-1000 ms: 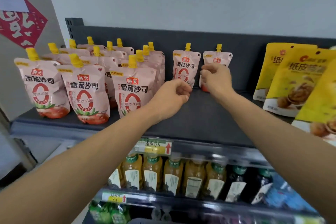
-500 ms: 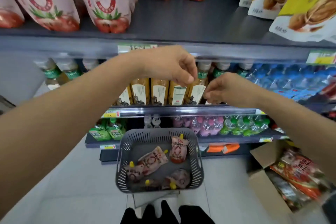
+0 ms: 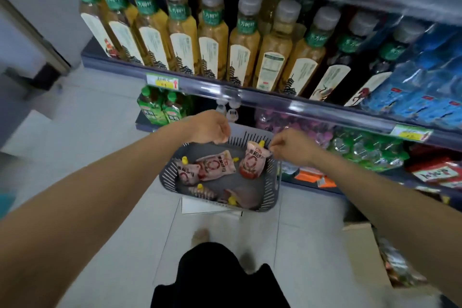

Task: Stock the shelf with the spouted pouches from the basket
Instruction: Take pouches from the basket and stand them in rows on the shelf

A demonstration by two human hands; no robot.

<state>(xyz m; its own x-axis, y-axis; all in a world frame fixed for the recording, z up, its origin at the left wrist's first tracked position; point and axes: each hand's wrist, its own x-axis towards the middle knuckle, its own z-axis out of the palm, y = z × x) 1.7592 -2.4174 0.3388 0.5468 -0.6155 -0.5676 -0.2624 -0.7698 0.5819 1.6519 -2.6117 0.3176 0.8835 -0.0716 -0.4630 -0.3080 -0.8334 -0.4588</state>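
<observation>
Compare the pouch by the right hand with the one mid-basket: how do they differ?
The propped pouch leans on the basket wall, spout up; the mid-basket pouch lies flat, spout sideways. The propped pouch is beside the right hand; the mid-basket pouch farther off. Both pink, yellow-capped.

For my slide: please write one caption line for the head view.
Left hand and right hand over a grey basket of spouted pouches, below shelved bottles.
</observation>
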